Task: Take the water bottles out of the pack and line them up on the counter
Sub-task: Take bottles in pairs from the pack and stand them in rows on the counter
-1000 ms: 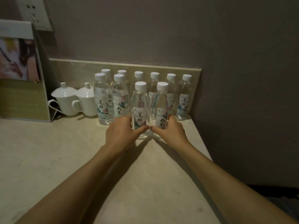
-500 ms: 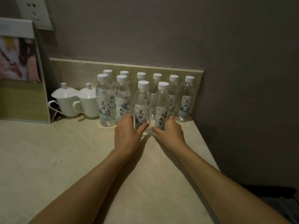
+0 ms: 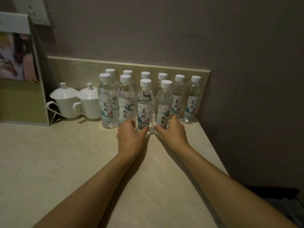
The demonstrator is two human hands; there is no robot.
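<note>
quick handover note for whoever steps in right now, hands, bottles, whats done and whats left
Left hand grips the base of the third front-row bottle.
Right hand grips the fourth front-row bottle.
Ten capped bottles stand upright on the counter: six in the back row against the backsplash, four in front.
No pack is in view.
Left: settle these two in line with the front row, then let go.
</note>
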